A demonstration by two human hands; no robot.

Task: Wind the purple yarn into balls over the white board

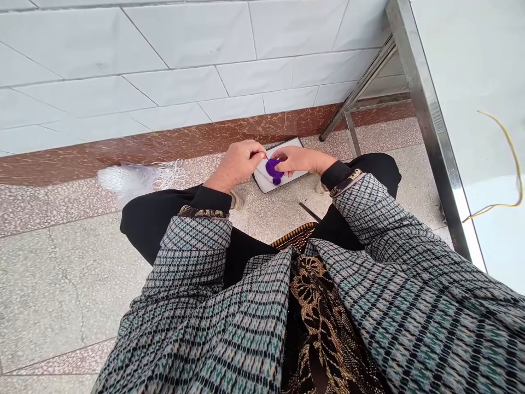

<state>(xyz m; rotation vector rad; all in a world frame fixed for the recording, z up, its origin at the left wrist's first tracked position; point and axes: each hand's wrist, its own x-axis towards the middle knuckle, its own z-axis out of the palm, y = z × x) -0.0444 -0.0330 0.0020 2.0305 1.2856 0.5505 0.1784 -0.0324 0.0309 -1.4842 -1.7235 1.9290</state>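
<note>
A white rectangular board lies tilted across my lap, its corners dark-edged. On it sits a small bundle of purple yarn, partly covered by my right hand, whose fingers close over it. My left hand comes in from the other side, its fingertips pinching a thin purple strand just above the bundle. The two hands nearly meet over the board. What lies under the yarn cannot be seen.
A white bundle of thread lies on the speckled floor at left, by the brown skirting of a tiled wall. A steel-framed table with a loose yellow wire stands at right. A woven strip shows between my knees.
</note>
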